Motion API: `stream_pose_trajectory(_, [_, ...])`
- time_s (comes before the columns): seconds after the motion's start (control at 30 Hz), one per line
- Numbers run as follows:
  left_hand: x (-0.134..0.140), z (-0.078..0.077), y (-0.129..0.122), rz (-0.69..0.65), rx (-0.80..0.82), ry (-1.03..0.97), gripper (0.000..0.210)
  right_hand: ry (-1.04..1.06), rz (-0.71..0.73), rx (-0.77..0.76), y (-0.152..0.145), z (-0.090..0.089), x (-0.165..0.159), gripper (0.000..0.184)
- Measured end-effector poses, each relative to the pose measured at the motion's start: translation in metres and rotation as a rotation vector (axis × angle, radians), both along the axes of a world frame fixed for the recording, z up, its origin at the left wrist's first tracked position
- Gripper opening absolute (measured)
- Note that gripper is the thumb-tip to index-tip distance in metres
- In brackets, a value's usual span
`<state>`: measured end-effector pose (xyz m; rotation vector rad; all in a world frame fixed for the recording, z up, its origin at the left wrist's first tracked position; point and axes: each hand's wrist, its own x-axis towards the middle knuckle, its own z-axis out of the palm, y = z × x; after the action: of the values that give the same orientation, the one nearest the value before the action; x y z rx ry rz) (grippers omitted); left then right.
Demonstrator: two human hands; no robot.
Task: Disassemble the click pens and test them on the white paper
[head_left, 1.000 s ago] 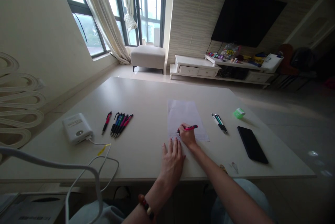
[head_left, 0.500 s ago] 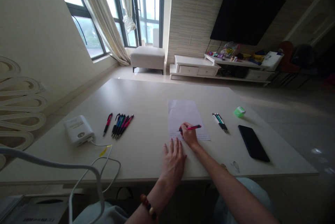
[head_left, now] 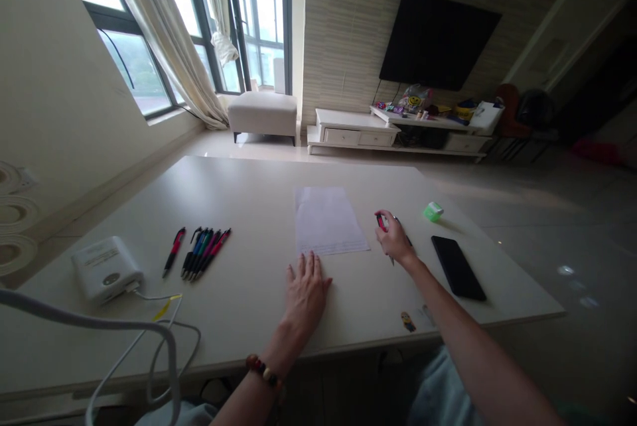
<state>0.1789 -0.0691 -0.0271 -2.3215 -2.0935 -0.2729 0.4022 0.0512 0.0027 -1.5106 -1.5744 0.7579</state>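
Observation:
A white sheet of paper (head_left: 328,217) with faint lines of writing near its lower edge lies on the table. My left hand (head_left: 306,286) rests flat, fingers spread, its fingertips at the sheet's near edge. To the right of the paper, my right hand (head_left: 395,241) is closed around a red and black pen (head_left: 381,221), tip pointing down toward the table. Beneath and behind that hand, the pens (head_left: 409,240) lying on the table are mostly hidden. On the left side lie several colored pens (head_left: 203,253) side by side, with one red pen (head_left: 174,252) apart from them.
A white power bank (head_left: 107,270) with a looping white cable (head_left: 186,325) occupies the table's left. On the right are a black phone (head_left: 458,267) and a small green object (head_left: 432,212). A small cartoon sticker (head_left: 408,321) lies near the front edge (head_left: 348,347).
My right hand has lifted off the paper and moved right to the pens there, still holding the red pen. My left hand stays flat by the sheet. The view has shifted right.

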Motion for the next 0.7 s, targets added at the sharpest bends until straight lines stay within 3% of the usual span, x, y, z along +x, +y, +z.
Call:
stream_pose_trajectory(0.1, [-0.002, 0.009, -0.002, -0.022, 0.077, -0.016, 0.049, -0.366, -0.133, 0.108, 0.019, -0.013, 0.043, 0.055])
stream_pose_trajectory(0.2, [-0.012, 0.027, -0.006, -0.024, 0.16, -0.053, 0.046, -0.619, -0.221, 0.024, 0.031, -0.03, 0.079, 0.053])
stream_pose_trajectory(0.33, [-0.046, 0.052, -0.002, 0.054, 0.127, -0.119, 0.039, -0.65, -0.255, -0.02, 0.036, -0.048, 0.105, 0.039])
stream_pose_trajectory(0.47, [-0.107, 0.07, 0.01, 0.236, 0.002, -0.108, 0.034, -0.645, -0.279, -0.031, 0.039, -0.056, 0.11, 0.036])
stream_pose_trajectory(0.6, [-0.175, 0.076, 0.017, 0.46, -0.092, -0.078, 0.03, -0.617, -0.265, -0.016, 0.042, -0.059, 0.115, 0.033])
stream_pose_trajectory(0.7, [-0.206, 0.072, 0.014, 0.555, -0.135, -0.109, 0.028, -0.59, -0.272, -0.01, 0.044, -0.062, 0.119, 0.032])
